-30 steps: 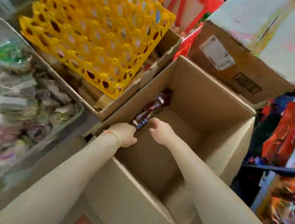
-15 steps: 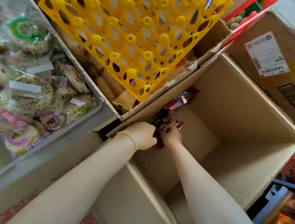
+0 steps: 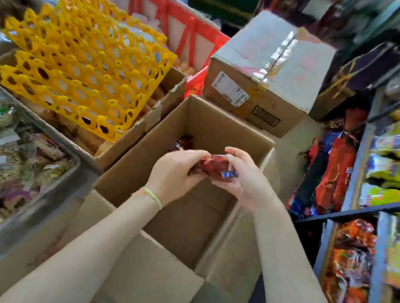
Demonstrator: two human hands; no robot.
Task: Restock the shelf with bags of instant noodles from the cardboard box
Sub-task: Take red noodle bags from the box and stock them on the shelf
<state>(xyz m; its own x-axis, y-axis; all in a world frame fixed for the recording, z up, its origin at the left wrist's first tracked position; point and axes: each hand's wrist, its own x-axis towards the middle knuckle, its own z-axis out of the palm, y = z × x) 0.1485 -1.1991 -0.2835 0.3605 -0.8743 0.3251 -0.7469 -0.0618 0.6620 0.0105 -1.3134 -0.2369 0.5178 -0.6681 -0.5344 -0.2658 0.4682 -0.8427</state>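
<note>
the left hand (image 3: 173, 170) curls round the left end of a dark red noodle bag (image 3: 213, 165), thumb on top and fingers tucked beneath, while the right hand (image 3: 245, 177) pinches the right end, fingertips over the top edge and thumb under the blue-printed corner. the bag hangs between the two hands above the open mouth of the box (image 3: 220, 124), clear of its walls. one more bag (image 3: 183, 142) lies deep in the box at about 11 o'clock from the hands, against the far-left wall (the rest of the floor looks bare, so the box is probably nearly spent).

the bag will likely handle as light and crinkly: a thin glossy film, somewhat slick, round a dry noodle block that is stiff yet brittle. squeezing the middle could crack the block, so the better hold is by the two short ends or flat under the bottom, with gentle pressure only. two hands are more than the weight calls for; one hand spread under it should do.

the shelf (image 3: 358, 208) stands at 3 o'clock from the hands, its tiers packed with red, orange and green packets, blurred here. the yellow trays (image 3: 80, 68) sit at 10 o'clock and a sealed carton (image 3: 262, 67) at 1 o'clock, both well apart from the held bag.
</note>
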